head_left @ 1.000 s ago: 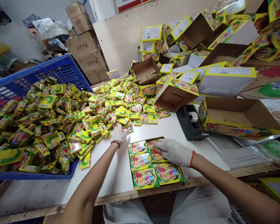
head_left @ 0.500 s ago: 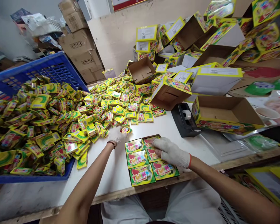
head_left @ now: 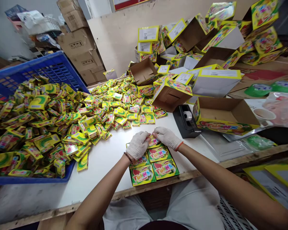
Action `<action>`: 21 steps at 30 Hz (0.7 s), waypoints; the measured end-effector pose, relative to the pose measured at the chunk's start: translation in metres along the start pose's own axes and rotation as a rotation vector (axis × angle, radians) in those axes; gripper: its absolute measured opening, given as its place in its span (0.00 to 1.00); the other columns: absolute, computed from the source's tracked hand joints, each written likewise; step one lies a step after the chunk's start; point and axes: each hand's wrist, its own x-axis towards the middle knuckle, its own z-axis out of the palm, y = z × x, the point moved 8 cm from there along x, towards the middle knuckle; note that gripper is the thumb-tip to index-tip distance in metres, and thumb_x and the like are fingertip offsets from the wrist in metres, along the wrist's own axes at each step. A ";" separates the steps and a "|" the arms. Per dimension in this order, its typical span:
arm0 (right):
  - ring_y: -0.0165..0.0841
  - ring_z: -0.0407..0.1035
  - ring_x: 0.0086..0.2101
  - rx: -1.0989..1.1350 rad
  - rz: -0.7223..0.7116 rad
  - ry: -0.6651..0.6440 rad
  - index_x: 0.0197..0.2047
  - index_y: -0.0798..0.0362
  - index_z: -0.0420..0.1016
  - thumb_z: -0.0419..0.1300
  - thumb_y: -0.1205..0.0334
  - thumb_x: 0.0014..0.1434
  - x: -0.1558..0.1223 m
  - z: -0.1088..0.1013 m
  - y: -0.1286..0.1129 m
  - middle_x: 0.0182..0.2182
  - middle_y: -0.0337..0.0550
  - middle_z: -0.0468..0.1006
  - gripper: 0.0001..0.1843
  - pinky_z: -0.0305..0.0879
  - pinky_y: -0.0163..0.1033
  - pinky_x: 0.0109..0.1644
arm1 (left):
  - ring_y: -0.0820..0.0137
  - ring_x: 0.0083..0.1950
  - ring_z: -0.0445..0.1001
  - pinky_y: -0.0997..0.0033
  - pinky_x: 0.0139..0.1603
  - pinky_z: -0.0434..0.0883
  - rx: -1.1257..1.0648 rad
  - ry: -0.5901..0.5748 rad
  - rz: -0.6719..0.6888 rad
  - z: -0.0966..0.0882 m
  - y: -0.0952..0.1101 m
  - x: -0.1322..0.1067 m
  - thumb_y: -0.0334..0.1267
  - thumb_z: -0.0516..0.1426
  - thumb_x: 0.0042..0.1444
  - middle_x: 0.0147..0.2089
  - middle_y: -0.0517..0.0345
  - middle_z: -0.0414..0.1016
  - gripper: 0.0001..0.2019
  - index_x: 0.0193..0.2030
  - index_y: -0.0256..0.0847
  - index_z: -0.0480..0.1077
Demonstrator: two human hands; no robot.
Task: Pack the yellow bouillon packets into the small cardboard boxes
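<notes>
Both my hands wear white knitted gloves. They meet above the far end of a shallow open carton (head_left: 174, 157) on the table. Flat "TWINS" small boxes (head_left: 165, 168) lie in it in two columns, printed faces up. My left hand (head_left: 138, 145) is closed, its fingertips pinched together over the left column. Opposite it, my right hand (head_left: 166, 137) is also closed, fingertips almost touching the left ones. Between them shows part of a small candy box (head_left: 153, 141), mostly hidden by the fingers.
A big heap of small yellow-green boxes (head_left: 120, 111) spills from a blue crate (head_left: 62, 68) at the left. A black tape dispenser (head_left: 186, 123) stands to the right, beside an open display carton (head_left: 227, 115). More display cartons (head_left: 218, 81) are piled behind. The table's wooden edge (head_left: 189, 177) runs in front.
My left hand has come from the edge of the heap to the carton, and a small box at that edge is gone. My right hand has moved slightly up to meet it.
</notes>
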 end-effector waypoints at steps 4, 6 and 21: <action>0.33 0.69 0.36 -0.027 -0.031 0.016 0.29 0.54 0.74 0.54 0.62 0.62 -0.004 -0.001 0.007 0.31 0.43 0.74 0.12 0.65 0.38 0.45 | 0.64 0.51 0.75 0.65 0.54 0.70 -0.044 0.088 -0.047 0.003 -0.014 -0.004 0.32 0.52 0.64 0.46 0.52 0.78 0.08 0.43 0.42 0.73; 0.33 0.69 0.37 -0.032 -0.055 0.010 0.31 0.54 0.76 0.54 0.64 0.61 -0.003 -0.002 0.007 0.31 0.43 0.74 0.11 0.66 0.38 0.45 | 0.63 0.51 0.75 0.64 0.53 0.70 -0.031 0.102 -0.092 0.004 -0.020 -0.007 0.33 0.52 0.65 0.46 0.52 0.78 0.08 0.43 0.42 0.73; 0.37 0.73 0.42 0.047 -0.184 0.086 0.45 0.57 0.78 0.50 0.64 0.67 -0.027 0.014 -0.007 0.39 0.50 0.77 0.15 0.72 0.45 0.51 | 0.63 0.56 0.75 0.62 0.58 0.71 -0.146 0.213 -0.139 -0.003 -0.034 -0.036 0.32 0.53 0.63 0.48 0.50 0.80 0.10 0.38 0.42 0.76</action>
